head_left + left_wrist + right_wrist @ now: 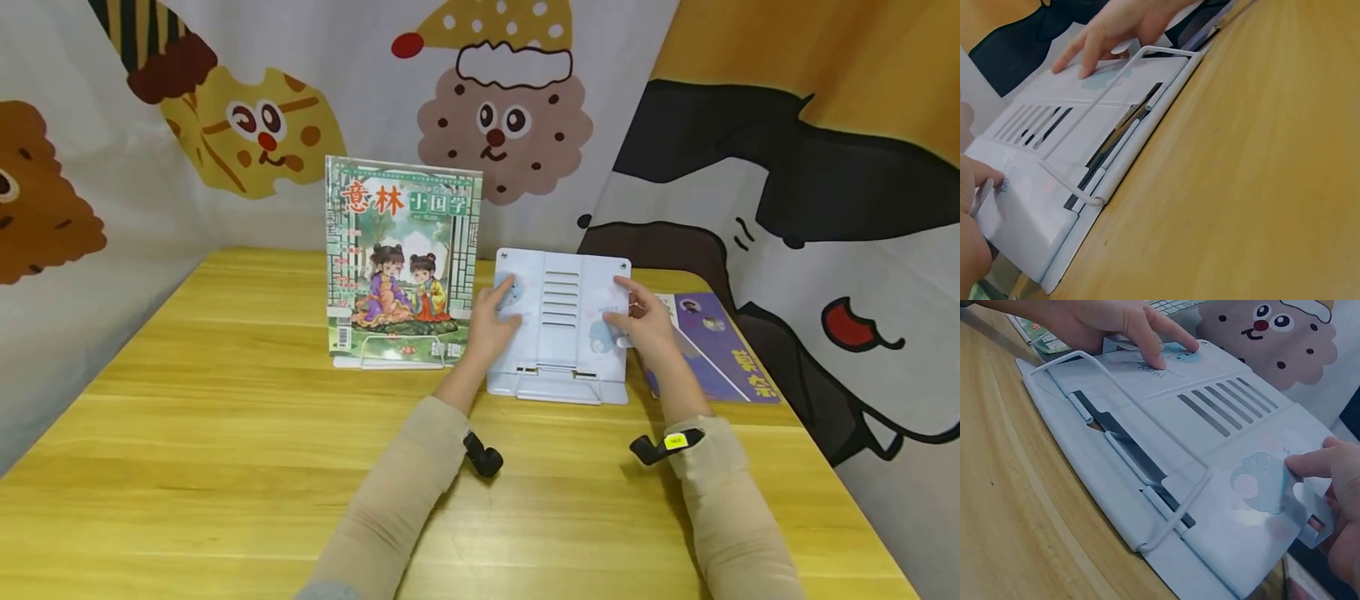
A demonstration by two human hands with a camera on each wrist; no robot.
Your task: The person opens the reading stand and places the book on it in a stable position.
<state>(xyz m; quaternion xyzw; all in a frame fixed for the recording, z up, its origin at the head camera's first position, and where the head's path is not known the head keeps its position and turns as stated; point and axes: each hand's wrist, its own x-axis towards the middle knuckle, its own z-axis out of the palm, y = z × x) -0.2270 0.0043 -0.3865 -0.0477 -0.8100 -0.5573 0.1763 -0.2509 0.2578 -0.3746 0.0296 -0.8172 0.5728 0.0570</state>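
Note:
A pale metal book stand [528, 350] printed with blue cartoon animals leans back on the table, its panel slotted down the middle. My left hand [487, 329] grips its left side, with index finger and thumb on the front face. On the opposite side my right hand [651, 323] holds the right edge, with two digits on the front and the others curled behind a side tab. Across the lower front of the stand [1166, 447], a white wire page holder stands out, close over the bottom lip in the right wrist view.
Left of the stand, a green illustrated magazine [405, 267] stands upright on another white stand [347, 362] with a wire holder. A purple book [720, 354] lies flat to the right, partly behind my right hand. A cartoon-print curtain [360, 50] hangs behind the wooden table [225, 467].

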